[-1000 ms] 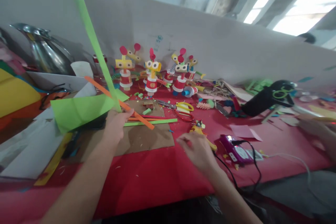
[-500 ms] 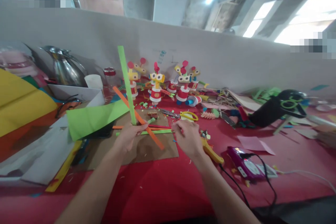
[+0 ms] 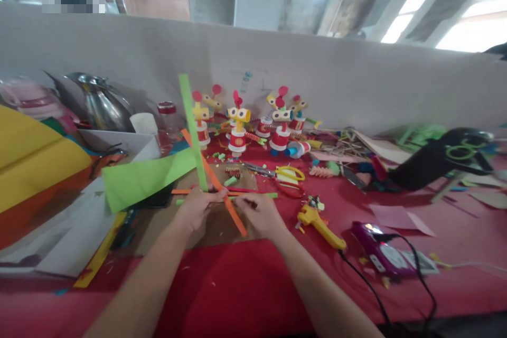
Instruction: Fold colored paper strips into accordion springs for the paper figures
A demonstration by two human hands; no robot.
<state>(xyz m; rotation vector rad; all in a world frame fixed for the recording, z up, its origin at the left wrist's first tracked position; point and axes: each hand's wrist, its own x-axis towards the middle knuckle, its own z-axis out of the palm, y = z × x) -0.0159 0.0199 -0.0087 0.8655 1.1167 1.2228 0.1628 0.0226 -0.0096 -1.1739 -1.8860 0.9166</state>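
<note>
My left hand (image 3: 198, 206) pinches a green paper strip (image 3: 192, 129) and an orange strip (image 3: 234, 215) where they cross; the green one stands upright and the orange one slants down to the right. Close beside it on the right is my right hand (image 3: 256, 211), its fingers bent together near the orange strip; whether it grips anything is too small to tell. Beneath the hands lies a brown board (image 3: 222, 229), with another green strip (image 3: 270, 195) and a folded red-and-yellow piece (image 3: 233, 172) on it.
Paper cup figures (image 3: 237, 137) stand before the wall. Yellow-handled scissors (image 3: 291, 173) and a yellow glue gun (image 3: 322, 227) with a cable lie at right, near a purple power box (image 3: 382, 253). At left are a white box (image 3: 119, 142) and green paper (image 3: 150, 179).
My right hand has moved left, close to my left hand, uncovering the glue gun and the right end of the lying green strip. The view has shifted slightly.
</note>
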